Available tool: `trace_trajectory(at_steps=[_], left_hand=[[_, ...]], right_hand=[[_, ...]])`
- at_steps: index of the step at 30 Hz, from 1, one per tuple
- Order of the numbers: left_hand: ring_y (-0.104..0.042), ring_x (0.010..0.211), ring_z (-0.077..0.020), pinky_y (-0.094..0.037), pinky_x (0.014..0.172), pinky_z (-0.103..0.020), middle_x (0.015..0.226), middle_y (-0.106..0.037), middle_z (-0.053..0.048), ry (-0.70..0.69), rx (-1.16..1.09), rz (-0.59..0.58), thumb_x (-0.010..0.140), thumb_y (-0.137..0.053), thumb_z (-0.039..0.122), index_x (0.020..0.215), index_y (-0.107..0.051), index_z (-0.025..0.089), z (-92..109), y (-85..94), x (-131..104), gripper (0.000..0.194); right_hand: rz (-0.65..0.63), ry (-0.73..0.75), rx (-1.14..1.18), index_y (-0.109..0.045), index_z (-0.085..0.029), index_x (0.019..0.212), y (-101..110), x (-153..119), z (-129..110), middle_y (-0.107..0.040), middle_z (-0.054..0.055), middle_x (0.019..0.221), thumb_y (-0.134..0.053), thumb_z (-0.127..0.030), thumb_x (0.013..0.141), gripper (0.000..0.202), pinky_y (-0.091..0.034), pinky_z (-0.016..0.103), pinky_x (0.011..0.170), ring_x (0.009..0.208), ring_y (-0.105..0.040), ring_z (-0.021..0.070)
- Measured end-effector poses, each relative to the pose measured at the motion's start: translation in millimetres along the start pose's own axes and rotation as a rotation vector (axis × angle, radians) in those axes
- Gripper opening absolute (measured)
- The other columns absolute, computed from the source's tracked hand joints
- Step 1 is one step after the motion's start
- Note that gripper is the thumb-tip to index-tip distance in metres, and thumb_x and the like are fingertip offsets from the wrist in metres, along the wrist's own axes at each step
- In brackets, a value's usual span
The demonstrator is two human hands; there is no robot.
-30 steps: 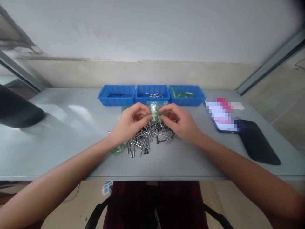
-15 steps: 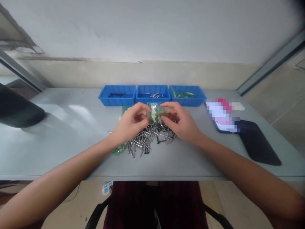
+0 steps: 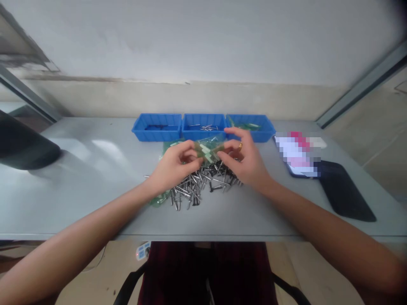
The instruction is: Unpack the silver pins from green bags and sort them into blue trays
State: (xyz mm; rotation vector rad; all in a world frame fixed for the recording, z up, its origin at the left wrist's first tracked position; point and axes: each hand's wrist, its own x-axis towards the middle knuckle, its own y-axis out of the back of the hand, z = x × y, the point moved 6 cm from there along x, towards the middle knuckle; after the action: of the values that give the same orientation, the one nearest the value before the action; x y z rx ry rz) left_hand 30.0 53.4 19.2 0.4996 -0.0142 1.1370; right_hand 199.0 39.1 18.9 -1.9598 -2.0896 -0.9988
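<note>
My left hand (image 3: 178, 163) pinches the left side of a small clear green plastic bag (image 3: 206, 150) with pale pieces showing in it. The bag's right side is between the thumb and fingers of my right hand (image 3: 243, 156), whose index finger is raised and which wears a ring. Below both hands lies a pile of silver and dark rivets (image 3: 190, 186) on the grey table. More green plastic (image 3: 160, 199) lies under the left part of the pile.
Three blue bins stand behind: the left (image 3: 157, 135) holds dark pieces, the middle (image 3: 203, 135) silver rivets, the right (image 3: 259, 136) green bags. A phone with a blurred screen (image 3: 297, 156) and a black flat object (image 3: 346, 190) lie right. A dark cylinder (image 3: 25, 142) is left.
My right index finger has lifted off the bag and stretched up. The bag has tilted and spread between my hands, and my right hand has shifted slightly right.
</note>
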Motion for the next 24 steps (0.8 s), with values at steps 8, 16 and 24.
trace_trajectory(at_steps=[8,16,24], left_hand=[[-0.057,0.083,-0.0139,-0.051,0.069,-0.027,0.097,-0.062,-0.005,-0.070,-0.018,-0.043,0.085,-0.061,0.023,0.088,-0.062,0.017,4,-3.9,-2,0.007],[-0.056,0.114,-0.0218,-0.051,0.088,-0.033,0.117,-0.061,-0.008,-0.107,-0.023,-0.028,0.086,-0.063,0.024,0.094,-0.065,0.020,7,-1.8,-3,0.010],[-0.057,0.103,-0.0186,-0.053,0.077,-0.029,0.110,-0.059,-0.006,-0.125,-0.025,-0.052,0.087,-0.060,0.024,0.099,-0.063,0.023,8,-5.4,-4,0.012]], right_hand=[[-0.039,0.135,-0.199,-0.057,-0.023,0.089,-1,2,-8,-0.061,0.002,0.090,-0.057,-0.026,0.088,0.003,-0.051,0.026,0.061,0.079,-0.060,0.0138],[-0.230,0.207,-0.208,-0.054,-0.028,0.122,-13,-3,-16,-0.056,0.008,0.126,-0.065,-0.036,0.082,0.042,-0.054,0.036,0.073,0.103,-0.058,0.0223],[-0.192,0.159,-0.246,-0.062,-0.024,0.100,-10,-1,-12,-0.064,0.000,0.079,-0.050,-0.027,0.092,0.014,-0.041,0.028,0.062,0.067,-0.054,0.0134]])
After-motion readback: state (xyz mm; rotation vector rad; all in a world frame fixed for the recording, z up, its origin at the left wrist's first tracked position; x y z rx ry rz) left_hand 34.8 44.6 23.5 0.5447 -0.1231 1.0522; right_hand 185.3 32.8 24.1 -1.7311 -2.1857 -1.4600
